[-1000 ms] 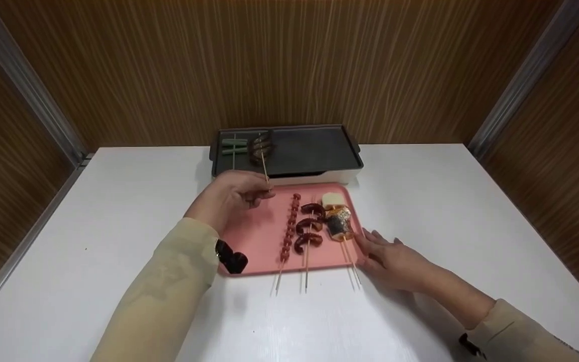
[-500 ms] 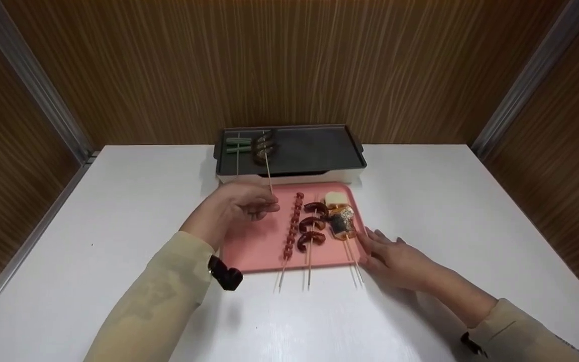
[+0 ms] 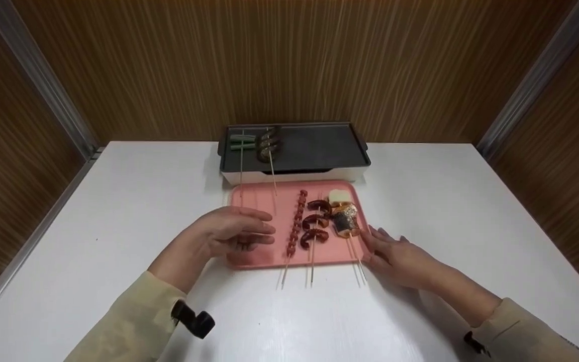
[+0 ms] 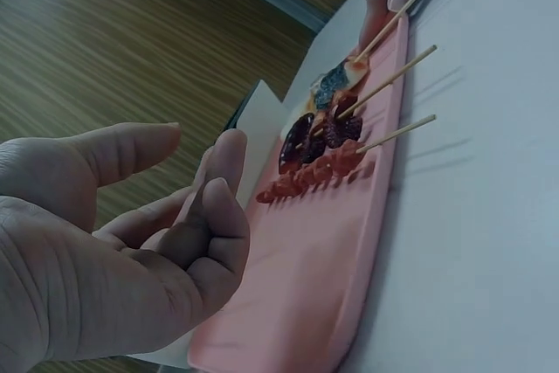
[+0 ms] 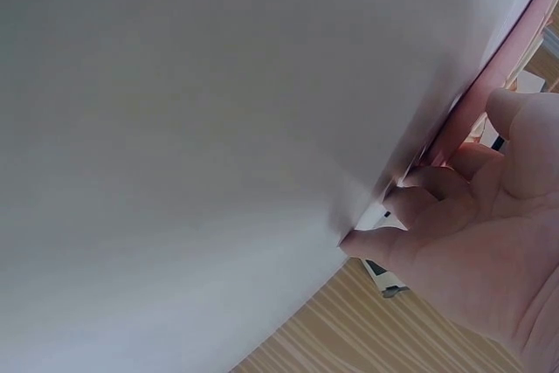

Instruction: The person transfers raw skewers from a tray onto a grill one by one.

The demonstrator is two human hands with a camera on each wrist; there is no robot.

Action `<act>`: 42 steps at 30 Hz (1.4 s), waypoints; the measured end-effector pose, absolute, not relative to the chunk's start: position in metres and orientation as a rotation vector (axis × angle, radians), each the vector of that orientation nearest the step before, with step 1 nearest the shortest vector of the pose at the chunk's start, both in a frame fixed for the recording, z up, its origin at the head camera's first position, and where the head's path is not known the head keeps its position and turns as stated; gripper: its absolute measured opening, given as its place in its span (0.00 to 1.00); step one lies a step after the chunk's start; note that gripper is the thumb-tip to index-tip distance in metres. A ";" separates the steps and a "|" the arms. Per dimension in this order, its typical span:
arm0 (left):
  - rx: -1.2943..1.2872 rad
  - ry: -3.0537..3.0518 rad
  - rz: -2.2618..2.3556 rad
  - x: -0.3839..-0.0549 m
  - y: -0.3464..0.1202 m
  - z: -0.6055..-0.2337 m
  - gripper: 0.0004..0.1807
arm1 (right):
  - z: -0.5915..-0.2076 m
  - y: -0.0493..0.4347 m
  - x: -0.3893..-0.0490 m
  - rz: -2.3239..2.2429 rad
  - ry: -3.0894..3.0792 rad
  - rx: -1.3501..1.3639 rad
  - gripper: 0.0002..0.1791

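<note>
My left hand (image 3: 231, 231) hovers over the left part of the pink tray (image 3: 262, 193), fingers parted and holding nothing; in the left wrist view its thumb stands apart from the fingers. On the dark griddle plate (image 3: 319, 146) lie a skewer of green pieces (image 3: 243, 147) and one of dark brown curled pieces (image 3: 268, 151), sticks toward me. The tray bears a skewer of small red beads (image 3: 297, 221), one of dark red curled pieces (image 3: 315, 237) and one with silvery-black and white pieces (image 3: 344, 223). My right hand (image 3: 402, 261) touches the tray's right edge with extended fingers.
The griddle has a white base (image 3: 294, 177) and stands behind the tray, near the wood-grain back wall (image 3: 289, 65). Wood-grain side walls flank the white table (image 3: 420, 186). Several stick ends overhang the tray's front edge.
My left hand has let go of the brown skewer's stick and drawn back toward me, over the tray. That skewer stays on the griddle. The right hand keeps its place at the tray.
</note>
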State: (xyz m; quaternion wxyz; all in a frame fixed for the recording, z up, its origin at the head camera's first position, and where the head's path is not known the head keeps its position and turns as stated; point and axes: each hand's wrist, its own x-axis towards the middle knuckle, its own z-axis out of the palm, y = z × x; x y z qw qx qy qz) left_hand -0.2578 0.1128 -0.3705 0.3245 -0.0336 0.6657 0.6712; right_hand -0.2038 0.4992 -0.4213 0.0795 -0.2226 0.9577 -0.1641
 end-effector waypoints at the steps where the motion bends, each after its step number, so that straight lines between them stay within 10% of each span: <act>1: -0.082 1.738 1.761 -0.253 0.110 -0.372 0.28 | -0.421 0.499 -0.204 -0.491 2.867 -0.668 0.37; 42: -0.056 1.560 1.747 -0.203 0.121 -0.416 0.34 | -0.420 0.498 -0.204 -0.487 2.858 -0.628 0.38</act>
